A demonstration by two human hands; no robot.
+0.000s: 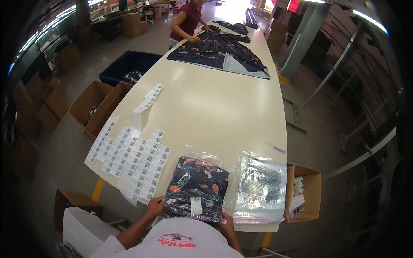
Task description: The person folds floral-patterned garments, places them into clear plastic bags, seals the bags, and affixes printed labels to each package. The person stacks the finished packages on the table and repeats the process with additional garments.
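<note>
A folded dark floral garment in a clear plastic bag (200, 180) lies at the near edge of the table, against my body. A small white label (196, 205) sits on its lower front. My left hand (156, 207) grips the bag's lower left corner. At the lower right corner, my right hand (226, 222) holds the bag's edge, its fingertips partly hidden. Just right of the bag lies a stack of clear plastic bags (259, 188). To the left, strips of white labels with printed codes (138, 161) are spread on the tabletop.
Across the long cream table (206, 106), a co-worker (190, 19) touches a dark floral garment (216, 48) laid flat. A purple-handled pointed tool (278, 149) lies near the right edge. Cardboard boxes (111, 106) and a dark blue bin (113, 64) stand left; another carton (308, 196) stands right.
</note>
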